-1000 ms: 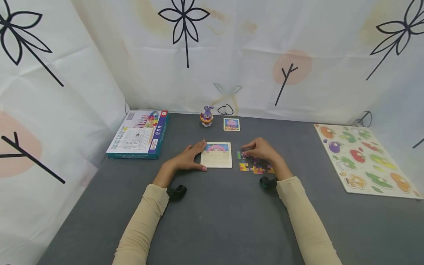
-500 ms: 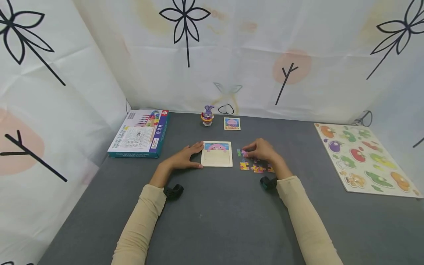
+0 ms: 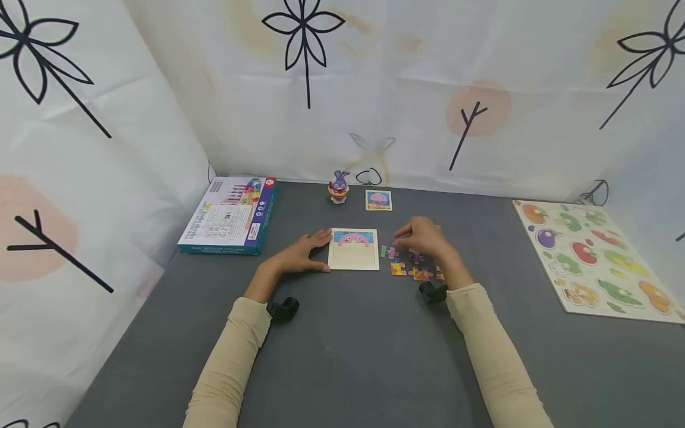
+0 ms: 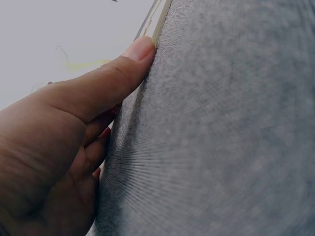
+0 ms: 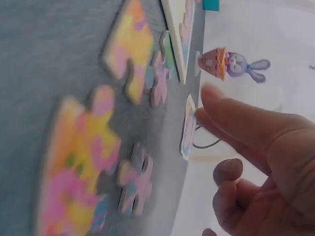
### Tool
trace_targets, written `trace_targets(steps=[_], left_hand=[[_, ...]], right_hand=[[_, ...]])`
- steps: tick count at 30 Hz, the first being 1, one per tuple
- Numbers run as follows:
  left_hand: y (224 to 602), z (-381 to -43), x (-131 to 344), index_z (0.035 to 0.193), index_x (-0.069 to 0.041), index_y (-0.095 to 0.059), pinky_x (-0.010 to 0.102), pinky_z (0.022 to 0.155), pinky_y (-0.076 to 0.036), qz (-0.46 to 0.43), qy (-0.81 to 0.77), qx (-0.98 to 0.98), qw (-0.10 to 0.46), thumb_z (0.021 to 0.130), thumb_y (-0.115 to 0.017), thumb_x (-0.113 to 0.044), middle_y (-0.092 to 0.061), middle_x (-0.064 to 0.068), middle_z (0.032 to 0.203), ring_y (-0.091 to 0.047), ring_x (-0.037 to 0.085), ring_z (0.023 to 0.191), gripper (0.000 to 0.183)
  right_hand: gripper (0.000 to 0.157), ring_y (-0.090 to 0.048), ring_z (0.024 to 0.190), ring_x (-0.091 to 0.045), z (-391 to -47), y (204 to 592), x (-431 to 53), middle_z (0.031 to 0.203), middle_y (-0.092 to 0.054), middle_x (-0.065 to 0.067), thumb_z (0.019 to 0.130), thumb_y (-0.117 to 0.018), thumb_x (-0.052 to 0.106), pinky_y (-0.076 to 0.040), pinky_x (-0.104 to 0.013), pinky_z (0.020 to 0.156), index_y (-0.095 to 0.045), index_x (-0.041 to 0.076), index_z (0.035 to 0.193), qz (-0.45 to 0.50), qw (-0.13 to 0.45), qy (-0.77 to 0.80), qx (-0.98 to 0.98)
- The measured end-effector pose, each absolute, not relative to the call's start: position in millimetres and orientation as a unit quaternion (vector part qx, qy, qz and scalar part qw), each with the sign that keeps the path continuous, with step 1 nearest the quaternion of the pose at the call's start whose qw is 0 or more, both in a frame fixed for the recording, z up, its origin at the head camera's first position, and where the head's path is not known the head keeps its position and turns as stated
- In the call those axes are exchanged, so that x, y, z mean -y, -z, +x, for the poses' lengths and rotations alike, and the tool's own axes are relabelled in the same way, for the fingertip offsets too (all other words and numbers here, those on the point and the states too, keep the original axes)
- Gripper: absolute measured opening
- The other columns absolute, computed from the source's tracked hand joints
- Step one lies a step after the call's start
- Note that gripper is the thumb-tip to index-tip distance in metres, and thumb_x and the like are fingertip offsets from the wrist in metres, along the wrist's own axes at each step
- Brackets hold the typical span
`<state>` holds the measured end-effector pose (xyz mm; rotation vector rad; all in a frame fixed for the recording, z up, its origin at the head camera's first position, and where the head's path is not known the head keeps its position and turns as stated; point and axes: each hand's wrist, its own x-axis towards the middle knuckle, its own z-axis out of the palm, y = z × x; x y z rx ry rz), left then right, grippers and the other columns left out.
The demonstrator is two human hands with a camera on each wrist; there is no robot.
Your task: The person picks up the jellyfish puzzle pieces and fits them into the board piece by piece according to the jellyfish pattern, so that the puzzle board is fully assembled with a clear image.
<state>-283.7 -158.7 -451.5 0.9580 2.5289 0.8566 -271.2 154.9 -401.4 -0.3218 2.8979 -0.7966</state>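
The worktop (image 3: 342, 368) carries all items. The puzzle tray (image 3: 353, 260) lies flat, roughly midway between the worktop's left and right edges and nearer its far edge. A picture strip (image 3: 354, 238) with a pink character fills the far part of the tray; the near part shows bare cream board.

Left hand (image 3: 296, 255): placed at the tray's left side, fingers at the far-left corner, thumb against the tray edge at the near-left corner. Left grip: thumb and fingers spread apart.

Right hand (image 3: 424, 238): raised above the puzzle pieces (image 3: 421, 274), between the tray and the worktop's right edge. Right grip: thumb and forefinger tips close to each other, holding nothing; remaining fingers loosely curled.

The pieces lie on the worktop. Yellow-orange pieces (image 3: 398, 268) form the row toward the near edge. A green piece (image 3: 383, 252) and a pink piece (image 3: 393, 253) sit side by side near the tray; whether they interlock cannot be determined.

Near the far edge stand a rabbit figurine (image 3: 339, 186) and, beside it, a picture card (image 3: 378, 200). A box (image 3: 228, 215) occupies the far-left corner; a vegetable board (image 3: 599, 258) occupies the far-right corner.
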Motion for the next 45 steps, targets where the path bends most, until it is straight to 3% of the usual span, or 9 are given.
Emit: trace_targets(steps=[3,7,11,20,23,27,30,38,45], left_hand=[[448.7,-285.3,162.8,0.147,-0.007,-0.021,0.050,0.114,-0.001,0.330,-0.299,-0.884,0.145,0.081,-0.069,-0.033,-0.015,0.011,0.154,-0.010,0.028,0.143,0.085],[448.5,-286.3,164.7,0.146,-0.007,-0.021,0.051,0.114,-0.002,0.337,-0.300,-0.880,0.146,0.081,-0.069,-0.035,-0.015,0.011,0.154,-0.010,0.029,0.143,0.086],[451.6,-286.2,163.0,0.146,-0.008,-0.021,0.051,0.114,-0.003,0.343,-0.297,-0.879,0.149,0.081,-0.068,-0.036,-0.015,0.010,0.154,-0.010,0.028,0.143,0.086],[452.5,-284.5,161.7,0.146,-0.006,-0.023,0.052,0.114,-0.003,0.342,-0.307,-0.877,0.142,0.081,-0.069,-0.035,-0.018,0.011,0.154,-0.011,0.029,0.143,0.085],[453.9,-284.7,161.9,0.146,-0.007,-0.023,0.052,0.114,-0.003,0.342,-0.304,-0.878,0.142,0.080,-0.069,-0.037,-0.018,0.011,0.154,-0.012,0.029,0.143,0.086],[456.1,-284.9,161.4,0.146,-0.007,-0.023,0.052,0.114,-0.003,0.341,-0.303,-0.878,0.143,0.079,-0.069,-0.039,-0.017,0.010,0.154,-0.012,0.028,0.143,0.087],[455.9,-285.8,160.1,0.146,-0.008,-0.023,0.052,0.114,-0.003,0.342,-0.308,-0.877,0.139,0.079,-0.070,-0.038,-0.017,0.010,0.154,-0.012,0.028,0.143,0.087],[459.0,-288.8,160.4,0.146,-0.010,-0.025,0.053,0.114,-0.004,0.341,-0.301,-0.882,0.128,0.079,-0.070,-0.040,-0.020,0.007,0.153,-0.012,0.028,0.143,0.086],[458.0,-288.8,163.4,0.146,-0.012,-0.027,0.052,0.114,-0.004,0.336,-0.306,-0.881,0.127,0.078,-0.071,-0.036,-0.021,0.007,0.153,-0.012,0.027,0.143,0.084]], right_hand=[[0.023,-0.058,0.086,-0.029,-268.6,397.8,-152.6,0.102,-0.069,-0.008,0.077,-0.073,0.028,-0.026,-0.063,0.091,-0.075,0.015,0.096,-0.108,0.076,0.228,-0.965],[0.025,-0.060,0.088,-0.028,-264.8,402.9,-146.2,0.100,-0.071,-0.003,0.073,-0.076,0.037,-0.031,-0.059,0.087,-0.076,0.021,0.092,-0.110,0.070,0.183,-0.974],[0.025,-0.058,0.098,-0.029,-261.0,407.6,-144.6,0.102,-0.070,-0.004,0.071,-0.078,0.035,-0.032,-0.057,0.085,-0.076,0.020,0.091,-0.103,0.053,0.177,-0.977],[0.029,-0.056,0.105,-0.029,-270.9,417.5,-150.7,0.115,-0.065,-0.009,0.075,-0.075,0.029,-0.026,-0.060,0.096,-0.073,0.018,0.102,-0.076,0.085,0.270,-0.956],[0.028,-0.053,0.104,-0.030,-274.4,420.0,-150.4,0.111,-0.063,-0.012,0.076,-0.074,0.026,-0.027,-0.056,0.093,-0.073,0.015,0.101,-0.082,0.069,0.279,-0.954],[0.027,-0.050,0.087,-0.026,-277.1,419.6,-138.7,0.095,-0.059,-0.013,0.076,-0.074,0.022,-0.033,-0.043,0.078,-0.073,0.011,0.101,-0.118,0.045,0.291,-0.948],[0.027,-0.045,0.075,-0.022,-279.8,417.6,-119.2,0.088,-0.057,-0.012,0.076,-0.074,0.023,-0.030,-0.036,0.070,-0.073,0.011,0.101,-0.157,0.045,0.301,-0.939],[0.028,-0.050,0.083,-0.019,-286.0,422.8,-69.9,0.091,-0.062,-0.007,0.073,-0.077,0.028,-0.035,-0.046,0.081,-0.074,0.016,0.099,-0.191,0.061,0.289,-0.936],[0.028,-0.048,0.076,-0.018,-289.7,425.0,-60.7,0.088,-0.061,-0.008,0.075,-0.075,0.023,-0.031,-0.036,0.072,-0.073,0.017,0.103,-0.198,0.056,0.299,-0.932]])
